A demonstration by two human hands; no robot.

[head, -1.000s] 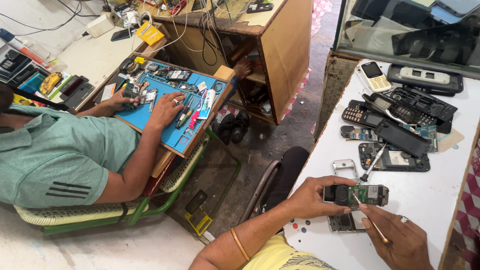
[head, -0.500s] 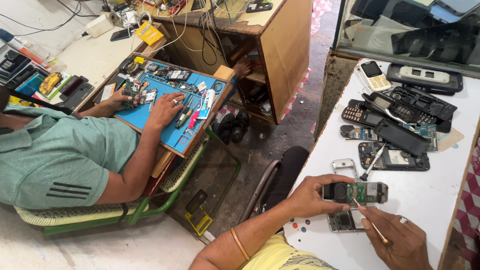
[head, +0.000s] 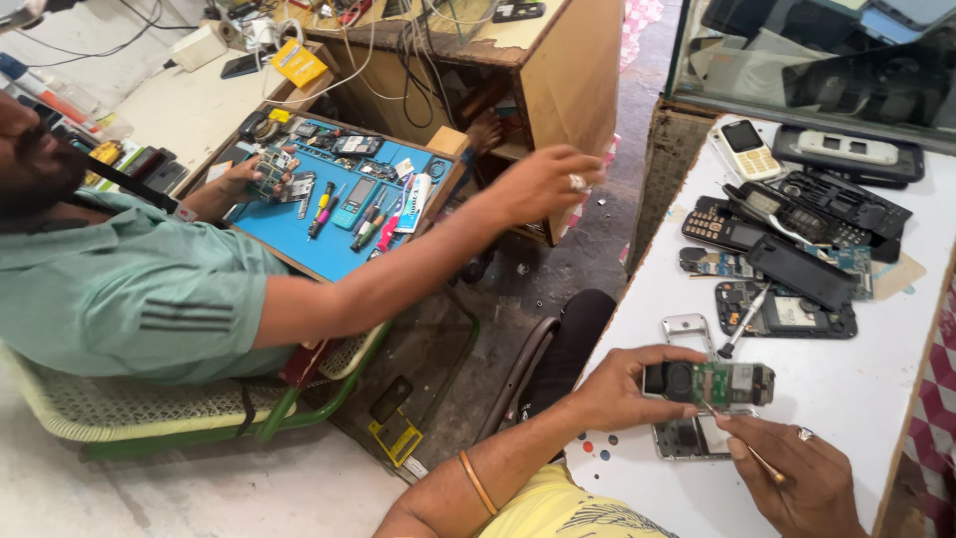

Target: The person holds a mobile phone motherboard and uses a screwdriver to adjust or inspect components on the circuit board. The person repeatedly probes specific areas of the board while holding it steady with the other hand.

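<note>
At the far left a co-worker in a green shirt sits in a woven chair, one hand on a circuit board over a blue work mat strewn with small tools, the other arm stretched out toward a wooden cabinet. Right of the bare floor stands the white desk. Low over its near edge the left hand is closed around an opened phone board, held level above the desk, with a bare phone frame lying just beneath. Beside it the right hand pinches a thin tool whose tip touches the board. Farther back lie dismantled phones, a screwdriver and a white keypad phone.
</note>
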